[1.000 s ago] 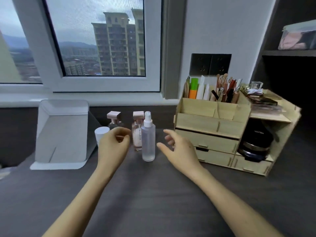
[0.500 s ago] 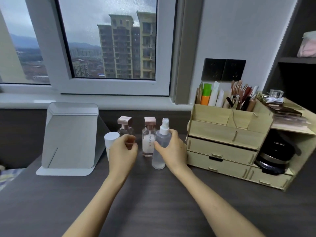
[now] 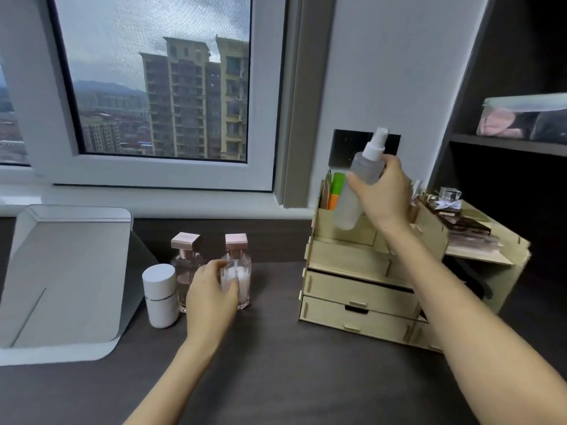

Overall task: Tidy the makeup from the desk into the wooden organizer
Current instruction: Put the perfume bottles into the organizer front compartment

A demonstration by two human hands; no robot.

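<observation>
Fingers [image 3: 394, 170] of right hand [image 3: 383, 196] wrap spray bottle [image 3: 366, 168] above organizer [image 3: 352, 289]; left hand [image 3: 211, 297] grips perfume bottle [image 3: 241, 265] on desk [image 3: 276, 378].

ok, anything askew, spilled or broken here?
Nothing spilled or damaged. Only the frosted spray bottle is tilted, held by the right hand above the wooden organizer. The pink-capped bottle in the left hand stands upright.

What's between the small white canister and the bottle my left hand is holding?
A second pink-capped bottle stands there, partly behind the left hand; the head view shows it.
</observation>
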